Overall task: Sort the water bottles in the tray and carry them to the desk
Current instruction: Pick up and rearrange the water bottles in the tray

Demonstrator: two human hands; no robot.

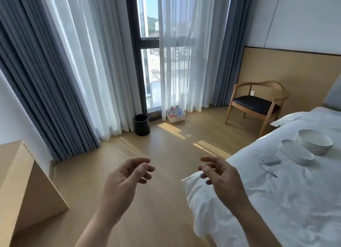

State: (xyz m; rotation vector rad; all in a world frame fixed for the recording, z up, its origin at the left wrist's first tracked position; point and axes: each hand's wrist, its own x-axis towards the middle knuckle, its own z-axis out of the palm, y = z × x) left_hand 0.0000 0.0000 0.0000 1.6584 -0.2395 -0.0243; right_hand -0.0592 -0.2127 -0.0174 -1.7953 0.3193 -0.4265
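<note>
Clearly approaching: left hand (125, 174) and right hand (219, 174), loosely curled, empty; white plastic tray (176, 115) of water bottles (176, 111) beside black cylindrical bin (141, 124) needs reaching.

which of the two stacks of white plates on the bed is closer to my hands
The oval plate stack, beside the grey device; the round stack sits beyond it.
</note>
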